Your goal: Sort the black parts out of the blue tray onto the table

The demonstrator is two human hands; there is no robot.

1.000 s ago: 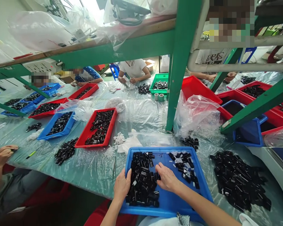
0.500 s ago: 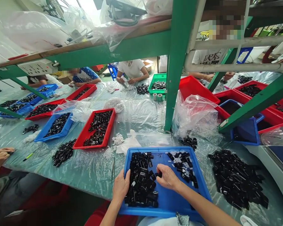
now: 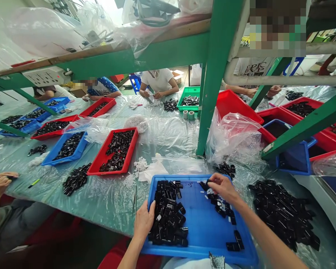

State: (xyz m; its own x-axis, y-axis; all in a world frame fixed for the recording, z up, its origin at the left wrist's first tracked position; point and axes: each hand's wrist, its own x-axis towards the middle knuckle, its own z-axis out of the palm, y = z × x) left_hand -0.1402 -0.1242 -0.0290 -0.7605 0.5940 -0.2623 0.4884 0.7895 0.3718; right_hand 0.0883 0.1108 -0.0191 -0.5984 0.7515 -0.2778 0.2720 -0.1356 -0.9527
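Note:
In front of me a blue tray (image 3: 201, 220) rests at the table's edge. My left hand (image 3: 144, 220) grips its left rim, thumb over the edge. Beside that thumb, a heap of small black plastic pieces (image 3: 168, 216) fills the tray's left side. My right hand (image 3: 220, 186) is closed at the far right corner, pinching a black piece (image 3: 208, 183) between thumb and fingers. Below it lie more black pieces mixed with small white pieces (image 3: 220, 203). A few black pieces (image 3: 235, 243) lie near the tray's front right corner.
A large pile of black pieces (image 3: 282, 213) lies right of the tray, beside a scale-like device (image 3: 324, 201). A red tray (image 3: 133, 149) and tweezers (image 3: 134, 200) are to the left. A green post (image 3: 205, 112) rises behind. Co-workers sit across and at left.
My right hand has moved from the tray's middle to its far right corner. Black pieces at the front right, hidden by my forearm before, now show. My left hand stays on the rim.

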